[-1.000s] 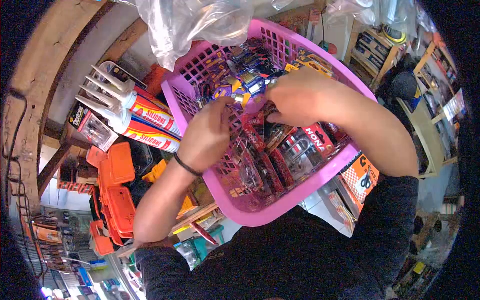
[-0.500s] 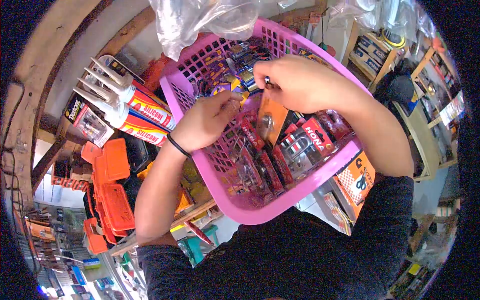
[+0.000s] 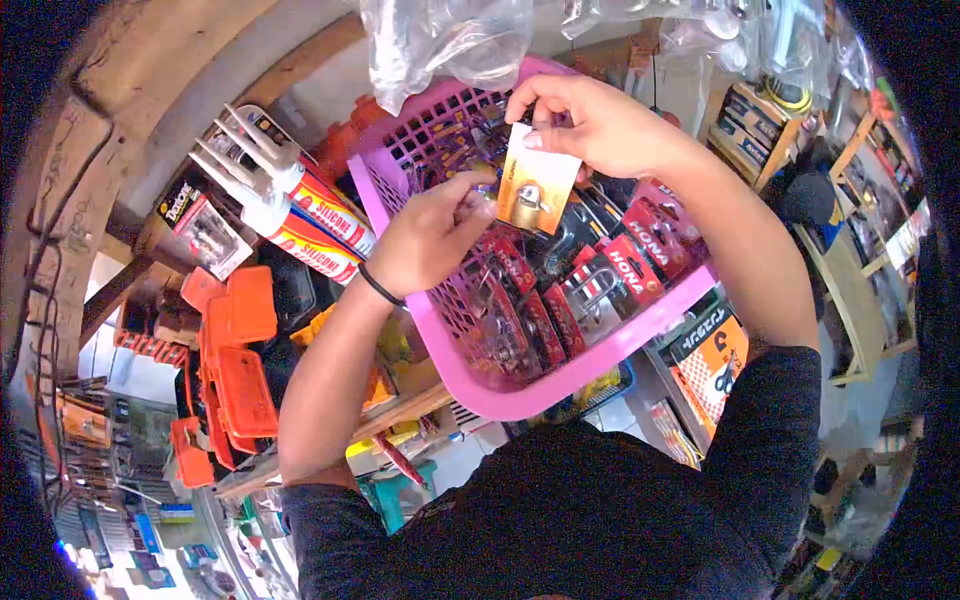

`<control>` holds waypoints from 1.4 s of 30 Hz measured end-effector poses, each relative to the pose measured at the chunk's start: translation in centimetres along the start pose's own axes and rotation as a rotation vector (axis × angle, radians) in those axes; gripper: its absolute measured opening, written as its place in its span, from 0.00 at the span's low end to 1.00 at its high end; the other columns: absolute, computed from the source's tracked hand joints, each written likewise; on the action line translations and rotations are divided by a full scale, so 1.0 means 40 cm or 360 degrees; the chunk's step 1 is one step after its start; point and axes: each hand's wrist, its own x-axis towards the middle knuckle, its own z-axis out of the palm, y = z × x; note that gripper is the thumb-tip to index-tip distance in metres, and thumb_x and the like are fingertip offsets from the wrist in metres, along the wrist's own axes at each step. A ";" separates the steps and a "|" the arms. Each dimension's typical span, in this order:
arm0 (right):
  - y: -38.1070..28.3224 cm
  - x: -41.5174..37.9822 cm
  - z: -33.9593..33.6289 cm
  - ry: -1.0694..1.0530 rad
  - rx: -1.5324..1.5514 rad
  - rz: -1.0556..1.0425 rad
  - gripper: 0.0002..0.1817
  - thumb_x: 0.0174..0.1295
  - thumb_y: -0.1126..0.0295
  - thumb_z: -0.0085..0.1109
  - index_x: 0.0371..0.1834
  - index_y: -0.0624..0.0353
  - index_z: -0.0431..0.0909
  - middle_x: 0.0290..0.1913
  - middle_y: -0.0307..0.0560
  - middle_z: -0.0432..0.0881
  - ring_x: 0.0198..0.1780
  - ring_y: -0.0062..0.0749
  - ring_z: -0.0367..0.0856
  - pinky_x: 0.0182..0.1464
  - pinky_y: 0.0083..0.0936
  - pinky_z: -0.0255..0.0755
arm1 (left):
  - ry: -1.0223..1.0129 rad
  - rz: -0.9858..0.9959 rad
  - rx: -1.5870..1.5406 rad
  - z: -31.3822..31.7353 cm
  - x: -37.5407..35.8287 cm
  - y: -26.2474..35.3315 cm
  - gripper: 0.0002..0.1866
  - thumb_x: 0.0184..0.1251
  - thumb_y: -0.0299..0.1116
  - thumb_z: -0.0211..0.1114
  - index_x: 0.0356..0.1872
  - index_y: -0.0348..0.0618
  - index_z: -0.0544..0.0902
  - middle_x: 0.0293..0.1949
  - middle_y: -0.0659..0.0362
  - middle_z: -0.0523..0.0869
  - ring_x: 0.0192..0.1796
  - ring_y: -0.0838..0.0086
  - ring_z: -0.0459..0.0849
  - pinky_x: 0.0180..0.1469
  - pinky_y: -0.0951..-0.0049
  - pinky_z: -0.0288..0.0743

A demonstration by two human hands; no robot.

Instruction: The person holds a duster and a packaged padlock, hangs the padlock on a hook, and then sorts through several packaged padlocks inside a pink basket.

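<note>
My right hand [image 3: 585,125] pinches the upper edge of a white-and-orange blister card [image 3: 537,165], which carries a small shiny metal item that looks like a padlock. My left hand [image 3: 430,230], with a black band at the wrist, has its fingers curled together beside the card's left edge. What lies between those fingers I cannot make out. Both hands are over a pink plastic basket [image 3: 640,345]. Red-and-black HONA blister packs [image 3: 620,275] stand in its near part, and small packaged goods [image 3: 440,145] lie in its far part, partly hidden by my hands.
Silicone sealant tubes [image 3: 320,235] and a Dextone pack [image 3: 205,235] are left of the basket. Orange plastic boxes [image 3: 240,350] stand lower left. Clear plastic bags [image 3: 450,45] hang above the basket's far side. An orange scissors package [image 3: 715,365] lies at the right.
My right hand has lifted the blister card and turned its printed front into view. My left hand has shifted slightly right towards it. The whole view has shifted a little.
</note>
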 end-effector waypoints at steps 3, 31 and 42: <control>-0.010 -0.004 0.001 -0.0028 0.0134 0.0016 0.09 0.55 0.75 0.50 0.40 0.59 0.67 0.21 0.35 0.67 0.21 0.15 0.68 0.17 0.14 0.65 | 0.0031 0.0148 -0.0211 0.005 0.002 -0.013 0.14 0.63 0.34 0.51 0.47 0.38 0.70 0.33 0.62 0.76 0.38 0.81 0.72 0.43 0.79 0.66; -0.191 -0.076 0.036 -0.0453 0.0534 -0.0116 0.13 0.61 0.68 0.41 0.43 0.61 0.72 0.26 0.39 0.76 0.21 0.19 0.73 0.22 0.14 0.69 | 0.0586 -0.0193 -0.0333 -0.012 -0.222 0.133 0.06 0.58 0.27 0.56 0.32 0.35 0.77 0.19 0.61 0.77 0.18 0.83 0.73 0.21 0.81 0.66; -0.271 -0.184 0.108 -0.0174 0.0142 -0.0862 0.09 0.54 0.70 0.52 0.33 0.66 0.71 0.22 0.43 0.72 0.22 0.21 0.71 0.23 0.18 0.64 | 0.0476 -0.0076 -0.0078 0.002 -0.401 0.247 0.05 0.54 0.25 0.59 0.31 0.36 0.78 0.20 0.58 0.77 0.20 0.77 0.76 0.23 0.79 0.67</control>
